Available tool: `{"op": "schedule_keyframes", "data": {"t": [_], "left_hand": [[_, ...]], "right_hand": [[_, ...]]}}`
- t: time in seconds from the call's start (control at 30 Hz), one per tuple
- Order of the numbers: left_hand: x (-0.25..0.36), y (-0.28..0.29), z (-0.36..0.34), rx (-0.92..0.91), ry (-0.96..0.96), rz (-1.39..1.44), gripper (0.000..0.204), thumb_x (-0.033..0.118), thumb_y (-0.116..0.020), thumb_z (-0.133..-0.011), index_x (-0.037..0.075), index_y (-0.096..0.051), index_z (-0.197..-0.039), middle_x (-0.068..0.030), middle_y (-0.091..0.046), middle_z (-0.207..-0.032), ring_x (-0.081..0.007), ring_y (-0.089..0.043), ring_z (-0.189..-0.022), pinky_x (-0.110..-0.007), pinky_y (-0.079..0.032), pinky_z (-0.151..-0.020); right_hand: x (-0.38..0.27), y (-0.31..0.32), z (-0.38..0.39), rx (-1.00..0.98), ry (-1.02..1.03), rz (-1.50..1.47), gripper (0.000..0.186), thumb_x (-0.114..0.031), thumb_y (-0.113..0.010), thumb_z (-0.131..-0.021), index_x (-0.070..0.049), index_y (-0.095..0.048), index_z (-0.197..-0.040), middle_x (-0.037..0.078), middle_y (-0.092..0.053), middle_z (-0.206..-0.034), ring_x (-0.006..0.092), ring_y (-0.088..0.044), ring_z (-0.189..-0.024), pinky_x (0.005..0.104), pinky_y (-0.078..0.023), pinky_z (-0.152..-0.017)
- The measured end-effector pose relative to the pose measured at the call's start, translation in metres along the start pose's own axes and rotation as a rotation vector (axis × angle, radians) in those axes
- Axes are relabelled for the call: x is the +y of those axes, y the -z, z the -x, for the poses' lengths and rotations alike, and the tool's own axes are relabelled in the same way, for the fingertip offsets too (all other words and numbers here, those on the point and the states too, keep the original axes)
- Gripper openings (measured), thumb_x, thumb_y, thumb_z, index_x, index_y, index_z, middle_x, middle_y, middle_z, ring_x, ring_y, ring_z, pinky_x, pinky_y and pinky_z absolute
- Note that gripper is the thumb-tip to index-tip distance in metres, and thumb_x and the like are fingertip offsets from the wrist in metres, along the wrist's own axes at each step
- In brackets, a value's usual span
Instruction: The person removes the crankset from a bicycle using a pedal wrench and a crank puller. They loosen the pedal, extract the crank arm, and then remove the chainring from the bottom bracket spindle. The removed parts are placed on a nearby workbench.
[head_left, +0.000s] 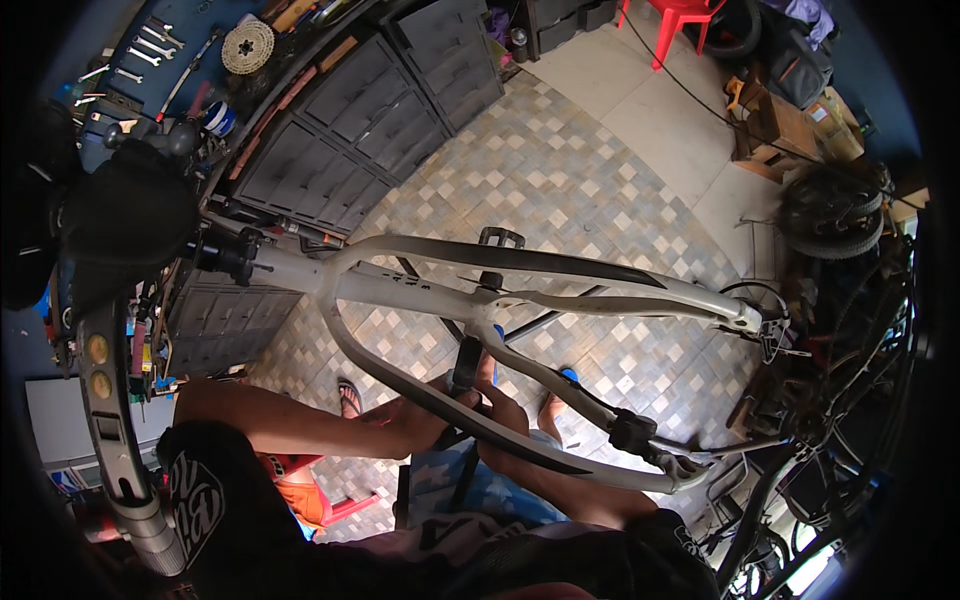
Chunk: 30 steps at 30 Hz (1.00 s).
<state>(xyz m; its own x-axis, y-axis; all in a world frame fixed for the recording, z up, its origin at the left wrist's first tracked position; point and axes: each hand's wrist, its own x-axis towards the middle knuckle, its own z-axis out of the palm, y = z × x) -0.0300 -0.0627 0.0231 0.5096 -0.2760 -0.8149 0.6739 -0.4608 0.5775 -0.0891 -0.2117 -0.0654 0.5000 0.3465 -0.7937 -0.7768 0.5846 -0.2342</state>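
Observation:
A white and black bicycle frame (390,290) lies across the view, its left end held by a clamp (225,255). Below its middle, a black crank arm (466,365) points toward me. My left hand (430,422) closes around the crank arm's lower end, its fingers partly behind the frame's near tube. Against that same end, from the right, comes my right hand (492,402) with its fingers bent; what they grip is hidden. On the frame's far side is a black pedal (502,238).
Dark drawer cabinets (340,110) line the back left, under a tool wall with wrenches (150,48). A stand arm (110,400) rises at left. Beside my left arm, a person's orange clothing (305,503) and a sandalled foot (348,397) show. Bicycle wheels (830,215) and cardboard boxes (835,125) crowd the right.

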Motion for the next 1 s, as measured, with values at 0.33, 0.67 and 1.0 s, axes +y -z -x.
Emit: {"op": "schedule_keyframes", "data": {"t": [0.33, 0.67, 1.0], "left_hand": [[0.004, -0.002, 0.002, 0.027, -0.171, -0.44, 0.015, 0.02, -0.07, -0.096, 0.005, -0.068, -0.097, -0.0015, -0.07, -0.084, -0.0081, -0.061, -0.079, -0.029, -0.051, -0.071], [-0.005, -0.032, -0.005, 0.158, 0.07, -0.545, 0.036, 0.026, -0.073, -0.087, 0.009, -0.071, -0.118, -0.0168, -0.073, -0.114, -0.0297, -0.07, -0.106, -0.039, -0.054, -0.092], [-0.011, 0.028, 0.021, 0.738, 0.181, -0.676, 0.03, 0.031, -0.068, -0.093, 0.005, -0.068, -0.108, -0.0197, -0.073, -0.1, -0.0377, -0.071, -0.097, -0.049, -0.054, -0.082]], "right_hand": [[0.047, 0.057, -0.106, -0.148, 0.299, 0.145, 0.034, -0.017, -0.057, -0.1, -0.001, -0.061, -0.131, 0.011, -0.069, -0.098, 0.019, -0.066, -0.079, 0.0332, -0.052, -0.073], [0.032, 0.06, -0.133, -0.333, 0.451, 0.436, 0.028, -0.021, -0.055, -0.103, -0.003, -0.064, -0.123, 0.006, -0.065, -0.088, 0.0157, -0.062, -0.074, 0.0312, -0.048, -0.066], [0.066, 0.147, -0.14, -0.467, 0.206, 0.905, 0.026, -0.026, -0.054, -0.106, -0.005, -0.066, -0.115, 0.002, -0.061, -0.078, 0.0125, -0.059, -0.068, 0.0292, -0.044, -0.06]]}}
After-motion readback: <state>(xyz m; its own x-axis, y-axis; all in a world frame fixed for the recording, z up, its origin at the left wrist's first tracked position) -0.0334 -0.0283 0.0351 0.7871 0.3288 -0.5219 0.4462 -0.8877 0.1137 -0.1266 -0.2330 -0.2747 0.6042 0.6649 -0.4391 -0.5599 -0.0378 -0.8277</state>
